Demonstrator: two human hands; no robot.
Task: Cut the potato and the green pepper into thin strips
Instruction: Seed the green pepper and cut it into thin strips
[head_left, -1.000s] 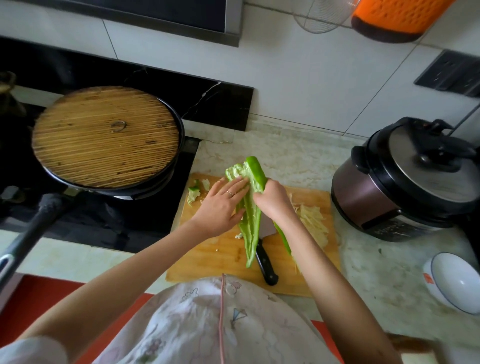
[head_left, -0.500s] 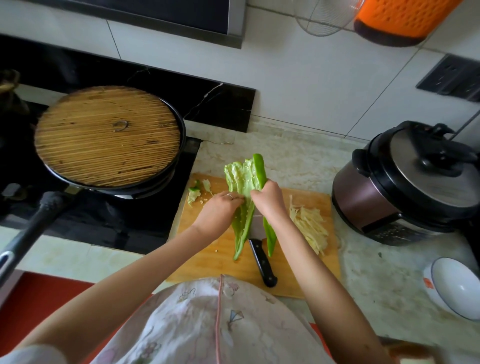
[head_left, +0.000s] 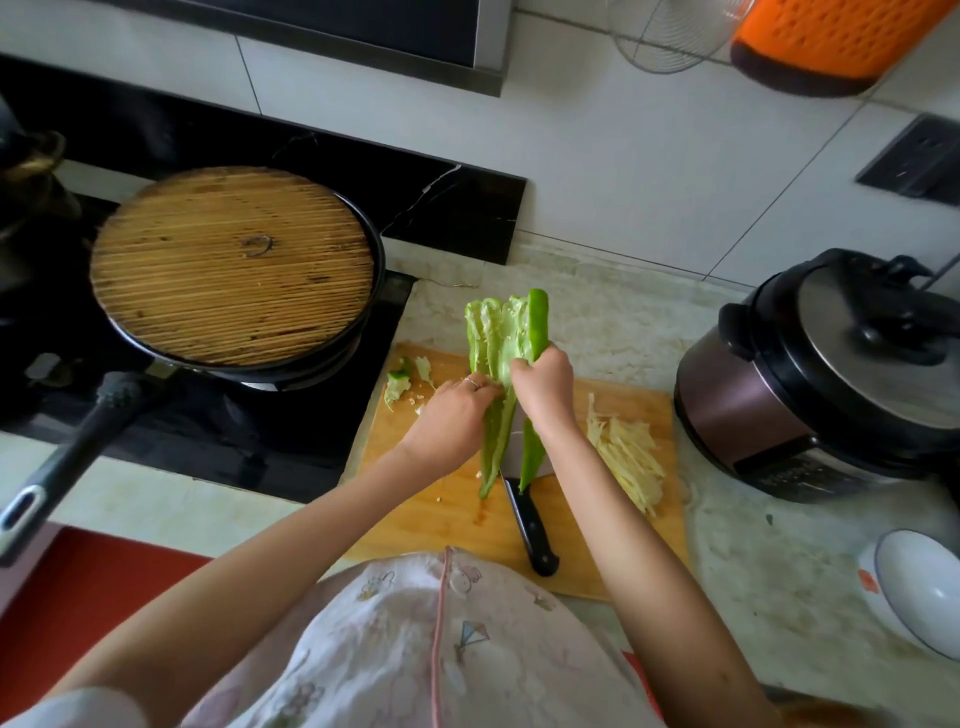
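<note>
Nearest the front edge of the desk lies one cutting board (head_left: 457, 525), and on it one knife (head_left: 530, 530) with its black handle pointing toward the person and its blade running under the pepper. Nobody holds it.

Above the middle of the board both hands work on the one green pepper (head_left: 506, 353), which is split open lengthwise with its pale inside showing. The left hand (head_left: 449, 413) pinches into the inner flesh with curled fingers; the right hand (head_left: 545, 392) is closed around the right-hand flap. The pepper is lifted and hangs between them, its tips near the knife.

This looks like the cleaning step: pulling seeds and membrane out before slicing. The next move probably calls for laying the pepper flat on the board and taking up the knife.

On the right part of the board sits one pile of potato strips (head_left: 626, 457), so the potato seems done. At the board's far left corner lie a few pepper scraps (head_left: 402, 379).

Farther off, one bowl (head_left: 917, 587) and one rice cooker (head_left: 831, 379) stand along the desk's right edge, and one covered pan (head_left: 234, 270) sits on the stove to the left.
</note>
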